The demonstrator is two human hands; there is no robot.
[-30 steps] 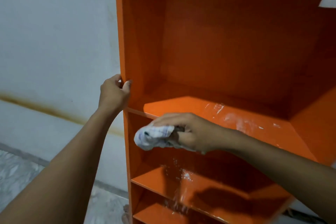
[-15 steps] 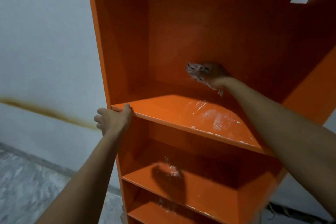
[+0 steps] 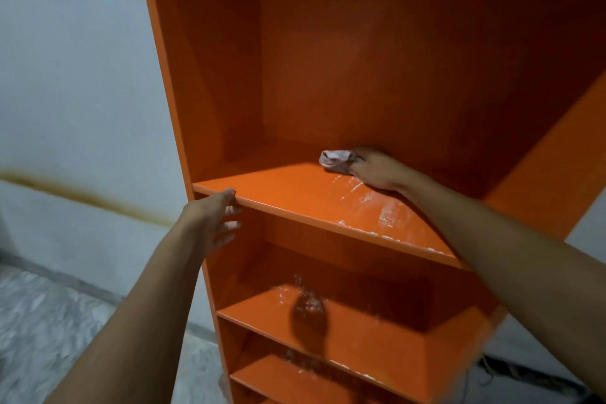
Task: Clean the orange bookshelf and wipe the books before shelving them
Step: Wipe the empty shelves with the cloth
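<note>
The orange bookshelf (image 3: 377, 59) fills the middle and right of the head view. Its upper shelf board (image 3: 295, 193) carries white smears of dust or wet streaks toward the right front. My right hand (image 3: 377, 170) lies on that board near the back and grips a crumpled white cloth (image 3: 336, 160), which sticks out to the left of my fingers. My left hand (image 3: 213, 216) is at the board's front left corner, thumb on the front edge, fingers loosely spread just below it. No books are in view.
A pale wall (image 3: 75, 75) with a brown stain line stands left of the bookshelf. A mottled grey floor (image 3: 42, 331) lies below. Two lower shelves (image 3: 360, 331) show white specks. A dark cable (image 3: 524, 374) lies on the floor at the lower right.
My right hand, with the cloth, came down from the back panel onto the upper board. My left hand let go of the corner and loosened its fingers.
</note>
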